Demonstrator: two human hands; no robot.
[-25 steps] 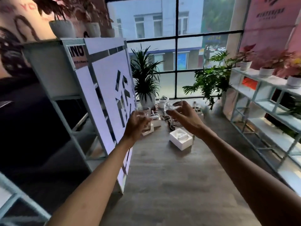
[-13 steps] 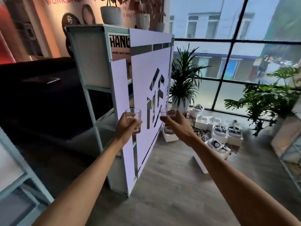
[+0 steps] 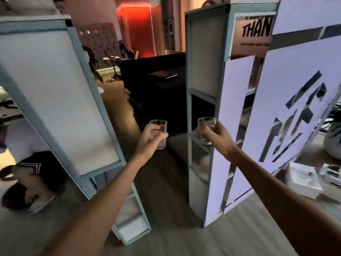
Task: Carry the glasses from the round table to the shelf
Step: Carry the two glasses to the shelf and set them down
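Observation:
I hold one clear drinking glass in each hand, both upright at chest height with arms stretched forward. My left hand (image 3: 150, 140) grips the left glass (image 3: 159, 126) around its lower half. My right hand (image 3: 215, 137) wraps the right glass (image 3: 206, 122) from the right side. The right glass is just in front of the open end of a pale blue shelf unit (image 3: 188, 93) that stands ahead on the right. Far back, a small round table (image 3: 111, 59) shows in the dim room.
A second pale blue shelf unit (image 3: 79, 74) leans into view on the left, leaving a narrow dark-floored gap between the two. White panels (image 3: 295, 89) cover the right unit's side. A person (image 3: 27, 174) crouches at lower left. A white box (image 3: 306, 180) lies on the floor right.
My view has swung left: the window and plants have left the frame, the shelf unit has moved to the right, and a second unit has appeared left. Both glasses remain in my hands.

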